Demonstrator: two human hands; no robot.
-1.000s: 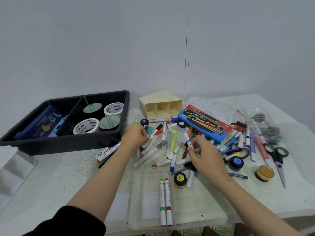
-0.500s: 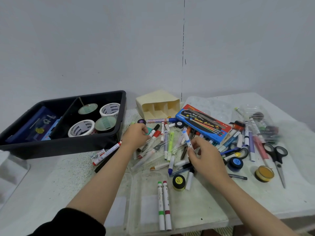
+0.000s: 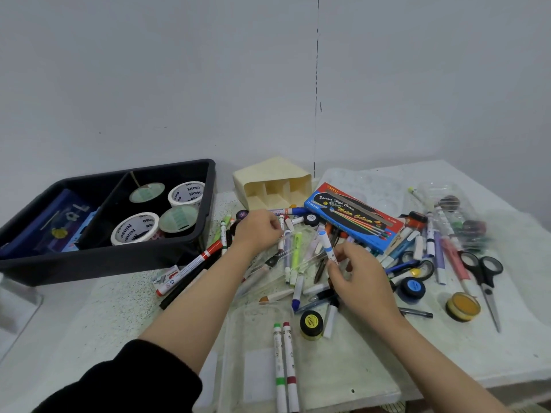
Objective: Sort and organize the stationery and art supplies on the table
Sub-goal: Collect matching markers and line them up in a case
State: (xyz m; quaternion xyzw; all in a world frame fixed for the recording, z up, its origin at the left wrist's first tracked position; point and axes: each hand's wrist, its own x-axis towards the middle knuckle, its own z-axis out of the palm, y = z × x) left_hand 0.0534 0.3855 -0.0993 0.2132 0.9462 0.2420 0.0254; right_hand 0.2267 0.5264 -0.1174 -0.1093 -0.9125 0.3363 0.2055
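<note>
A heap of markers and pens (image 3: 293,254) covers the middle of the table. My right hand (image 3: 357,278) holds a white marker with a blue cap (image 3: 326,247), tip pointing up and away. My left hand (image 3: 259,231) rests on the far left side of the heap, fingers pinching a small white marker (image 3: 281,222). Two white markers, one green-banded (image 3: 278,368) and one red-banded (image 3: 289,368), lie side by side in a clear tray (image 3: 343,374) at the near edge, next to a small yellow-lidded paint pot (image 3: 311,323).
A black two-part bin (image 3: 190,242) at the left holds tape rolls (image 3: 134,229) and blue items. A cream organizer (image 3: 274,183) lies on its side behind the heap. A blue watercolour box (image 3: 354,217), scissors (image 3: 484,281) and paint pots (image 3: 413,289) lie right.
Both hands stay over the marker heap. My left hand's fingers have closed on a small white marker. My right hand has lifted the blue-capped marker a little more upright.
</note>
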